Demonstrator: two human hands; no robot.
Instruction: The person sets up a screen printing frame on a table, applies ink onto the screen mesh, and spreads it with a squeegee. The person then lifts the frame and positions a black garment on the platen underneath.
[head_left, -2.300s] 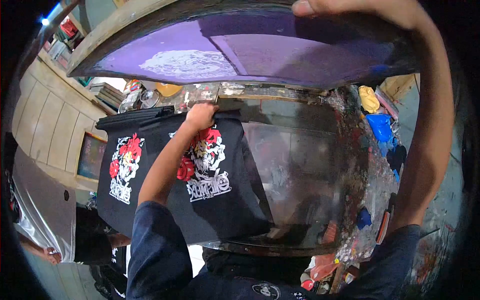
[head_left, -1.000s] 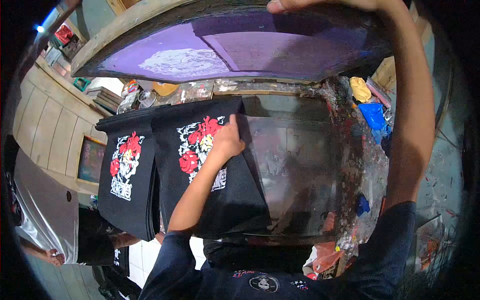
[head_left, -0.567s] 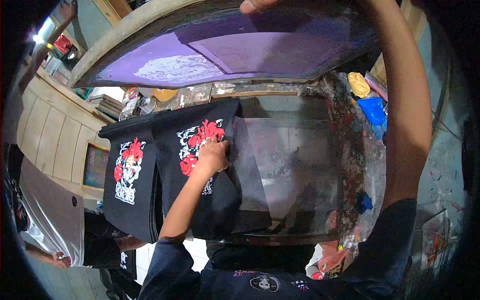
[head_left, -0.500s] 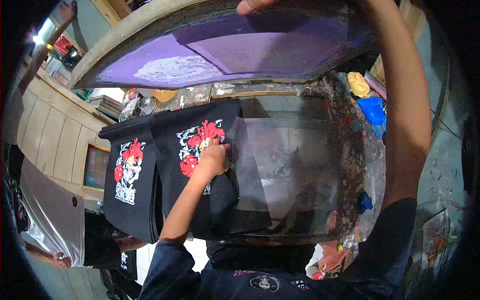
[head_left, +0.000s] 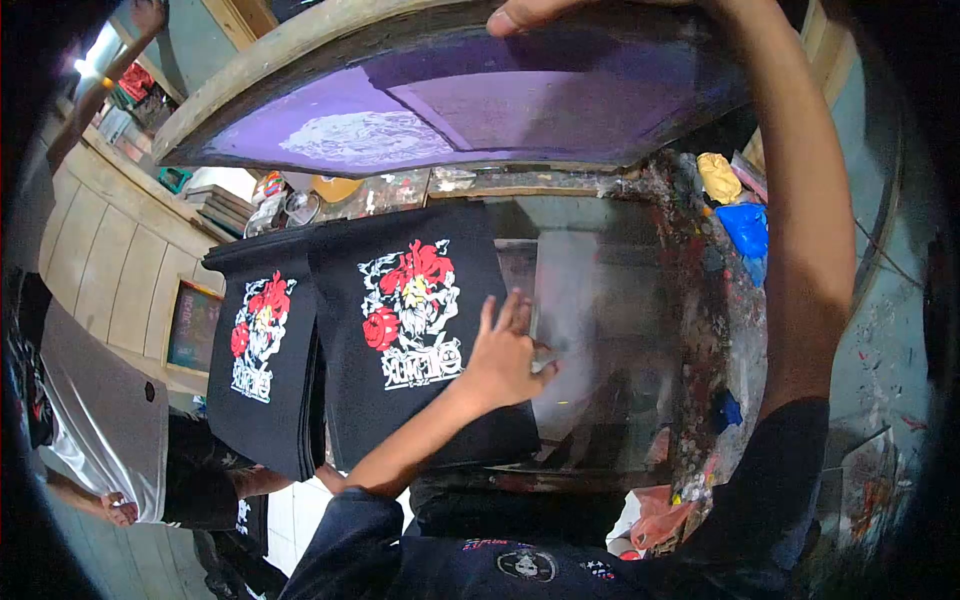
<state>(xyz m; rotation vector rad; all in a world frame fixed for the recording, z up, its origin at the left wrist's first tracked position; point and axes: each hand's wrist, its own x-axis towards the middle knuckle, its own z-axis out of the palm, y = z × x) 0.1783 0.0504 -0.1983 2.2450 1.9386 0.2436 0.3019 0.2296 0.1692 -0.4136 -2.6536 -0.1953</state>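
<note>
My left hand [head_left: 503, 362] is over the right edge of a black printed cloth [head_left: 345, 290], fingers spread apart. The cloth lies smooth, with a red, white and yellow design and white lettering below it. Just right of my fingers, a hazy, see-through sheet-like area [head_left: 590, 290] covers part of the dark printing board [head_left: 620, 420]. At the top, my right hand [head_left: 530, 14] grips the wooden rim of a raised screen-printing frame [head_left: 330, 60]; only its fingers and thumb show there. The frame's purple mesh [head_left: 540, 105] is tilted up above the board.
More black printed cloths [head_left: 262, 350] hang stacked at the left. A co-worker in a grey and white shirt [head_left: 110, 410] stands beyond them, one arm raised. Yellow [head_left: 718, 177] and blue plastic bundles [head_left: 742, 230] lie on the paint-stained right edge, and jars [head_left: 300, 207] stand behind.
My left hand has moved right and toward me, off the printed design, and its fingers have spread. The cloth's lettering now shows. My right hand still holds the raised frame.
</note>
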